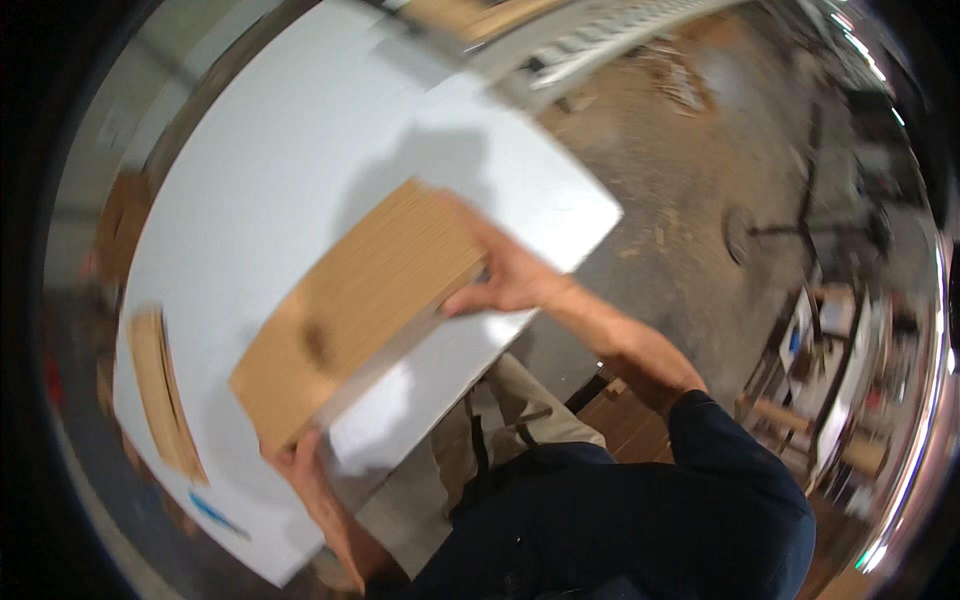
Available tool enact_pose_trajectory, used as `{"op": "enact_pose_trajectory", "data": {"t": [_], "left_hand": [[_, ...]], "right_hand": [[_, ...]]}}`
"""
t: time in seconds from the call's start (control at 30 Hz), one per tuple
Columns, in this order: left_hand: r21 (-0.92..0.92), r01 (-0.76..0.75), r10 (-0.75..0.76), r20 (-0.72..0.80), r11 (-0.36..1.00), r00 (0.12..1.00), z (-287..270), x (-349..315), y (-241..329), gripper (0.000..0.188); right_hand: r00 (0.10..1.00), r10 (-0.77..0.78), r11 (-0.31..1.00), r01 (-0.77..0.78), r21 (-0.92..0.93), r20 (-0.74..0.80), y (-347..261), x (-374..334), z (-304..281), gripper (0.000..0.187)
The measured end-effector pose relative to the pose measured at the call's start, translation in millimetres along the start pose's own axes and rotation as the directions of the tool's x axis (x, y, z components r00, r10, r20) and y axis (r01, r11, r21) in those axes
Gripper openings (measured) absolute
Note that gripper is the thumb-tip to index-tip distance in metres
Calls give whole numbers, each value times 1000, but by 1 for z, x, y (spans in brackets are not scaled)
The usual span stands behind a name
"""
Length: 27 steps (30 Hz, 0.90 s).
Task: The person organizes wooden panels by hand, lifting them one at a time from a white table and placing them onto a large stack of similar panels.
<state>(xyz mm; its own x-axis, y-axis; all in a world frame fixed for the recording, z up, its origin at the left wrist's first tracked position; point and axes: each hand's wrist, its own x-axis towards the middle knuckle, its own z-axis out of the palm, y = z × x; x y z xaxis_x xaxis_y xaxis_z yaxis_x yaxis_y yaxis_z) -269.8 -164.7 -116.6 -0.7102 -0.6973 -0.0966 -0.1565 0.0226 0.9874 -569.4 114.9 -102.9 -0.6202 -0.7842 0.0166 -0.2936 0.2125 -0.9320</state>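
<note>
Between my two hands is a thick wood-grain panel, held at a slant over the white table. A dark round spot, blurred, shows on its top face toward the left end. My right hand wraps round the panel's right end, with the thumb on the near edge and the fingers on the far side. At the near left corner my left hand grips it, with some fingers hidden underneath. The panel casts a shadow on the tabletop, so it appears lifted at least in part.
Long wooden strips lie at the table's left, near a blue tool too blurred to name. More wood sits beyond the far edge by a pale slotted frame. A cluttered cart stands on the right, past the floor.
</note>
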Motion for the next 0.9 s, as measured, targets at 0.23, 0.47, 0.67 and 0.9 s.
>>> {"op": "enact_pose_trajectory", "data": {"t": [0.23,0.47,0.67,0.9], "left_hand": [[232,-276,19,732,933,681,-1,52,44,71],[361,53,-365,923,931,121,143,5,137,58],[362,-187,-402,875,913,-269,209,-45,120,39],[275,141,-122,753,951,-646,232,-154,162,53]], "right_hand": [[889,270,801,5,599,-369,-67,-183,23,92],[314,710,666,-5,746,-631,-179,-347,121,74],[-208,667,743,106,661,-716,-266,-393,232,67],[-500,561,797,112,593,-660,-364,-426,292,58]]}}
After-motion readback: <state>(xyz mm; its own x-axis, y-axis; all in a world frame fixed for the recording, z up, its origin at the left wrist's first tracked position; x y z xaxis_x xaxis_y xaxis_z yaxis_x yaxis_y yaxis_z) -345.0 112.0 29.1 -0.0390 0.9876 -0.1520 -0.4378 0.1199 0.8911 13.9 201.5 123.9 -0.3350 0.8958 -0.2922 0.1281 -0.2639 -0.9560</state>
